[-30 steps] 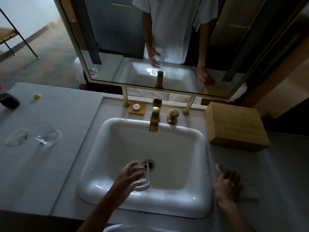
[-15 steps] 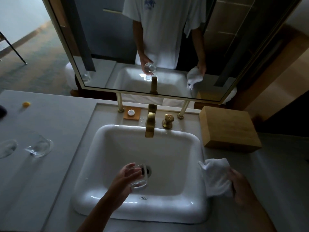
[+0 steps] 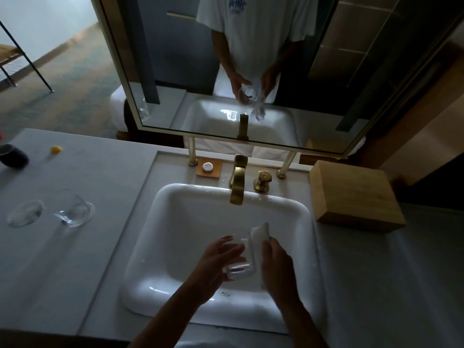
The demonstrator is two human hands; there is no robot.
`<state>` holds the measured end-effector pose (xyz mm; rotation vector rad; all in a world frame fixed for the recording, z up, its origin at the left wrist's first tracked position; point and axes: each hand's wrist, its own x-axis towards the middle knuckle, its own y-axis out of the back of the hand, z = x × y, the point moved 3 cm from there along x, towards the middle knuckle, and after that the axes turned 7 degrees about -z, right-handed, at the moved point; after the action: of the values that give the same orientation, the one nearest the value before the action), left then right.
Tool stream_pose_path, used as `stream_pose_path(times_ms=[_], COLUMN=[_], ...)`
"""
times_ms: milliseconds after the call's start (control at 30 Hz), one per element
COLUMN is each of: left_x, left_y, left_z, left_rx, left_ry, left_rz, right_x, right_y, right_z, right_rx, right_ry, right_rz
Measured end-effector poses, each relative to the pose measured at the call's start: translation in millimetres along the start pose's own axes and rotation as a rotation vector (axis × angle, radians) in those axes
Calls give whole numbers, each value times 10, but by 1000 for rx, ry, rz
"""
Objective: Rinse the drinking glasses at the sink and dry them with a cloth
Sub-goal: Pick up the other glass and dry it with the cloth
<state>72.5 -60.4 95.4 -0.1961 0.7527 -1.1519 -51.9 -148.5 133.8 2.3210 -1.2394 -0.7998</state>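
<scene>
Non-task stuff: wooden box (image 3: 356, 195) on counter (image 3: 100, 187) right of the basin. Small white puck (image 3: 207, 167) on an orange tray (image 3: 209, 168) by the brass tap (image 3: 238, 182). Dark cup (image 3: 12, 155) and yellow bit (image 3: 55, 149) far left. Mirror (image 3: 251, 71) behind.

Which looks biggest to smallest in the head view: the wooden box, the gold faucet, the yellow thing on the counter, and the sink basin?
1. Sink basin
2. Wooden box
3. Gold faucet
4. Yellow thing

The gaps are wide, so nearness to the camera does not change the order.
</scene>
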Motion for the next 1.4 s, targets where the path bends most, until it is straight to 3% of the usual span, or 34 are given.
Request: stream_pose_path(times_ms=[100,300,500,633,767,900,967,1067,1200,1400], left_x=[-44,-119,-186,-179,-197,-208,-221,-206,-162,-140], left_y=[28,114,-6,-101,-117,-96,-97,-105,-106,-174], left_z=[-4,-12,14,81,97,105,141,163,208,260], left_rx=[29,-22,-41,-2,54,43,17,0,32,44], left_ry=[-36,-60,-35,-25,-4,-3,-20,-51,-95,-150], left_rz=[2,-12,-101,-88,-82,-71,-91,-72,5,162], right_x=[-168,-433,-306,-302,-227,-44,1,47,-6,-321], right_y=[-177,-404,-230,-452,-492,-440,-330,-278,-357,-562], right_z=[-123,-160,-171,-278,-204,-178,-302,-373,-421,-419], right_rx=[30,-103,-22,228,251,639,696,681,595,202], right_ry=[138,406,398,205,98,-233,-273,-283,-131,116], right_rz=[47,-62,258,156,22,-175,-265,-345,-284,21])
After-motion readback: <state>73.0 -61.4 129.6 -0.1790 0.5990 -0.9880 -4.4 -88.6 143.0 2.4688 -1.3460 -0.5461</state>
